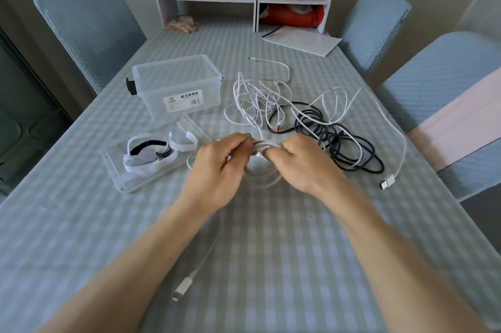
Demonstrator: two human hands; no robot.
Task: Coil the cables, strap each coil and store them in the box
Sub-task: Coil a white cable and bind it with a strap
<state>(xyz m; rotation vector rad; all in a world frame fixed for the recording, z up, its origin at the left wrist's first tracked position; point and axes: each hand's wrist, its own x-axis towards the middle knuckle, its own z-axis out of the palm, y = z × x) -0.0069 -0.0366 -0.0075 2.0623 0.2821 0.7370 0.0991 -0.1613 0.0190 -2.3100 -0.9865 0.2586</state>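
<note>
Both hands over surface [271, 251], fingers curled on white coil [261, 170]: left hand [217, 167] grips left side, right hand [303, 163] pinches top, probably. Loose tail, plug [182, 289] near. Box [177, 86] open, far left; straps [151, 152] on lid [119, 172]. Tangled cables [311, 115] beyond.

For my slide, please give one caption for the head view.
Both hands coil a white cable beside the open clear box.

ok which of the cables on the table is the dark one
The black braided cable, loosely looped right of the hands; the tangled cables behind it and the coil being held are white.
</note>
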